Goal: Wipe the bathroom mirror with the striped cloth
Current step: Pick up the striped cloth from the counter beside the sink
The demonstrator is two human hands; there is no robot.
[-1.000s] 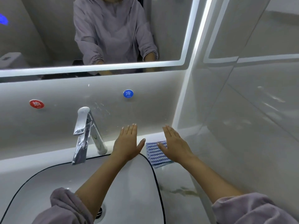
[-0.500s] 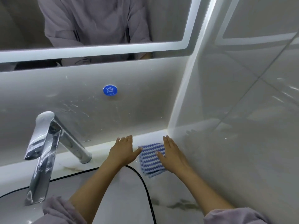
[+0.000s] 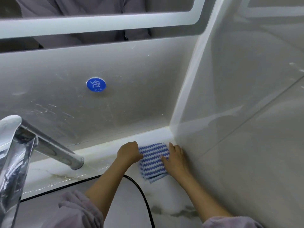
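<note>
Left hand (image 3: 130,153) is pinching the left edge of the folded blue-and-white striped cloth (image 3: 153,159); right hand (image 3: 176,160) is resting flat on it. Soft, light and limp, it is likely lifting best by a bunched edge.

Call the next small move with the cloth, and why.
Probably lift the blue-and-white striped cloth off the white marble counter toward the lit-edged mirror: it lies folded flat in the corner, the left hand curls on its left edge, the right hand rests flat on it, nothing raised yet.
</note>
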